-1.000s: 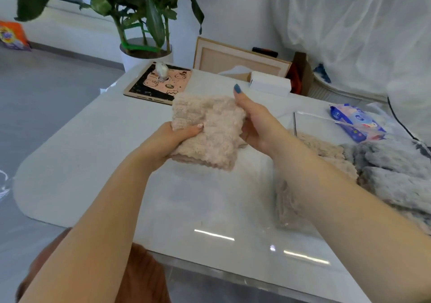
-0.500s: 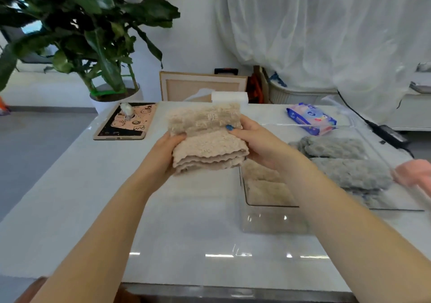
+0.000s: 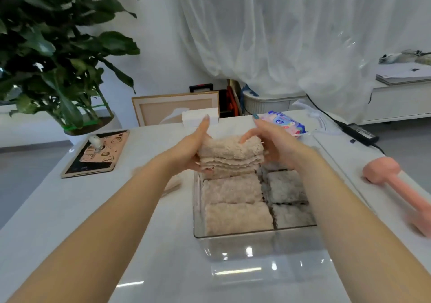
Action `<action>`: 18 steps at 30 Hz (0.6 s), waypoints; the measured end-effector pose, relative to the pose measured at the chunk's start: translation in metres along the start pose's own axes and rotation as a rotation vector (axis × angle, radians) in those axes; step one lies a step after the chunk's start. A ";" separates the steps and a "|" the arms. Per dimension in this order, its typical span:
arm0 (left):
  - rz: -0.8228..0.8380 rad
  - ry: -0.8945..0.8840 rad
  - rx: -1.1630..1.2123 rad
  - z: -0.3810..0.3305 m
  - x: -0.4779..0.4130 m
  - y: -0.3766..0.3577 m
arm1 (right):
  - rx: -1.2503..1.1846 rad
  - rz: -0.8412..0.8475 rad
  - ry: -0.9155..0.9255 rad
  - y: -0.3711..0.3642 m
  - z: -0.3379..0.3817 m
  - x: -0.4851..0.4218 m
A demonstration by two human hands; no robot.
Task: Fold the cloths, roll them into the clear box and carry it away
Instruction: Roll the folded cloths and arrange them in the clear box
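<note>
Head: fluffy folded cloth point(image 3: 229, 154) over clear box point(image 3: 245, 244)

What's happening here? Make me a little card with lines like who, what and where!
Hands: left hand and right hand hold one folded beige cloth between them
Where: at the far left end of the clear box
Inside the box: beige cloths on the left, grey cloths on the right
Box stands on: white table
Nearby: tablet, wipes pack, pink dumbbell-shaped thing
</note>
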State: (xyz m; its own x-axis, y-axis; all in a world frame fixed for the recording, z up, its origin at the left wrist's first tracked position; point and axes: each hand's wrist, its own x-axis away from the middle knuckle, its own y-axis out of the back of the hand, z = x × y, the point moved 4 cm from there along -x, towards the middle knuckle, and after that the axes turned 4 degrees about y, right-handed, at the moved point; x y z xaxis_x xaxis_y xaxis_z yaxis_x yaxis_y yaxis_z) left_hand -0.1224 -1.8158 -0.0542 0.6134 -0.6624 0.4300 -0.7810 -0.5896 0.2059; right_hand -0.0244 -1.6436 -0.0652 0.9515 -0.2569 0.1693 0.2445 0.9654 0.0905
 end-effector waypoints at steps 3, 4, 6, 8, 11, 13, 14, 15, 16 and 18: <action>-0.086 0.050 -0.445 0.002 -0.008 -0.017 | 0.500 -0.015 0.004 -0.008 0.006 -0.005; -0.115 0.076 -0.525 0.005 -0.014 -0.022 | 0.615 0.019 -0.018 -0.013 0.002 -0.009; -0.129 0.140 -0.683 0.014 -0.023 -0.030 | 0.818 0.115 -0.096 -0.022 -0.011 -0.015; -0.091 0.209 -0.887 0.024 -0.032 -0.036 | 1.035 0.168 -0.130 -0.028 -0.023 -0.022; -0.061 0.266 -1.152 0.033 -0.041 -0.045 | 1.118 0.159 -0.179 -0.034 -0.035 -0.030; -0.080 0.277 -1.222 0.038 -0.049 -0.049 | 1.079 0.129 -0.193 -0.038 -0.040 -0.033; -0.109 0.270 -1.231 0.039 -0.053 -0.051 | 1.048 0.100 -0.179 -0.039 -0.044 -0.034; -0.163 0.241 -1.220 0.040 -0.056 -0.052 | 1.010 0.060 -0.141 -0.039 -0.046 -0.035; -0.233 0.190 -1.199 0.041 -0.057 -0.053 | 0.966 0.007 -0.085 -0.039 -0.047 -0.034; -0.388 0.044 -1.166 0.041 -0.056 -0.052 | 0.887 -0.103 0.048 -0.036 -0.045 -0.034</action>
State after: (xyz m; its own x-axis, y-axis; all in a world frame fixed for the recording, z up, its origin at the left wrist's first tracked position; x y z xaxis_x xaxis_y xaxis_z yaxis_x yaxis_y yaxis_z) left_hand -0.1112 -1.7675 -0.1251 0.8417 -0.5055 0.1897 -0.1990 0.0362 0.9793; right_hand -0.0575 -1.6674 -0.1183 0.9444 -0.3191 0.0791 0.1137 0.5428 0.8321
